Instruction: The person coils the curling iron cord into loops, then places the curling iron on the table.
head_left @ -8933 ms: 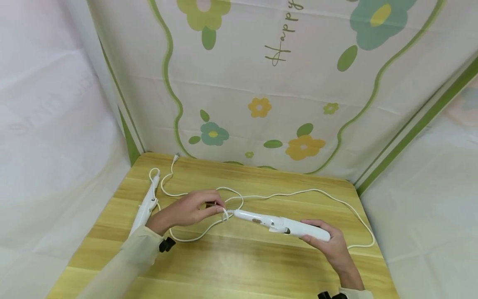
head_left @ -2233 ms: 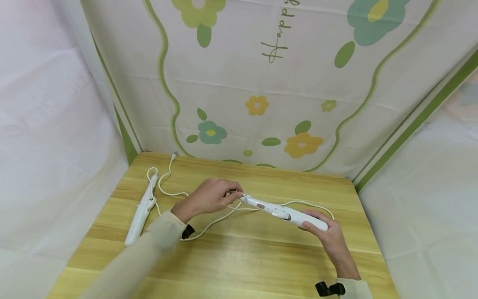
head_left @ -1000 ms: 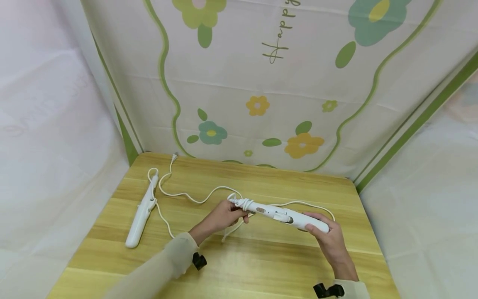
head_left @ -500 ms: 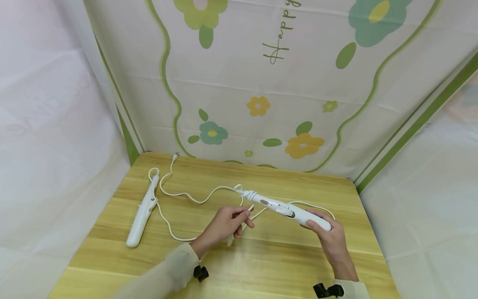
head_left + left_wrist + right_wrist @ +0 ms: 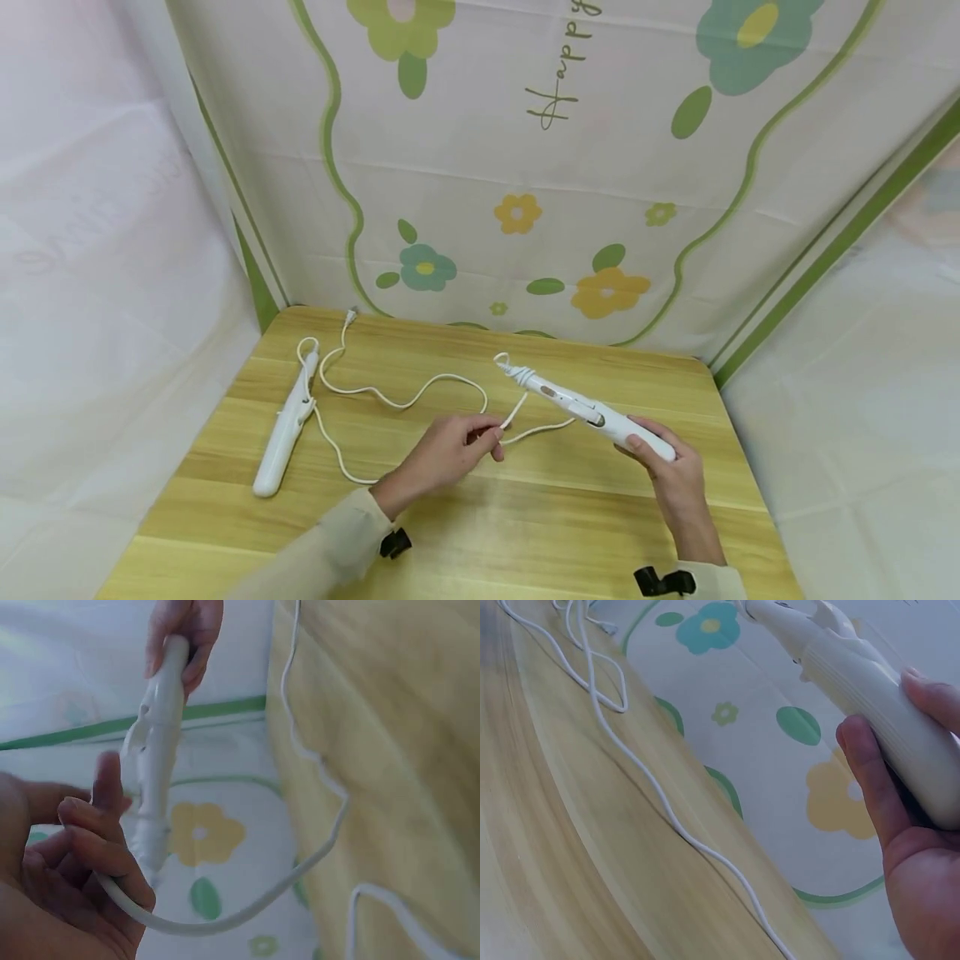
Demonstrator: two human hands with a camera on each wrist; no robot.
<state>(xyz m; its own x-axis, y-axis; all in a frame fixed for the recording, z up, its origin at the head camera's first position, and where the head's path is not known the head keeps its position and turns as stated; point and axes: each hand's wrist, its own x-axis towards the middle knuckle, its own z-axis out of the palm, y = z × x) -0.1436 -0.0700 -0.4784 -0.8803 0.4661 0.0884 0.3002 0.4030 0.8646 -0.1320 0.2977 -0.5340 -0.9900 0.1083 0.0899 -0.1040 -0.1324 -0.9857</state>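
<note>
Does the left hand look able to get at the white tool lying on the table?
Probably yes, if the left hand lets go of the cord it holds: the white tool lies nearby, its near end uncovered.

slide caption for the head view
The left hand pinches a white cord; the right hand grips a white hair iron above a wood-grain table.

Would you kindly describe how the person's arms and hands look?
The left sleeve and right sleeve are plain pale beige, reaching the wrists. A small black fitting sits by the left wrist, a similar black piece by the right. The left hand and right hand wear no gloves.
</note>
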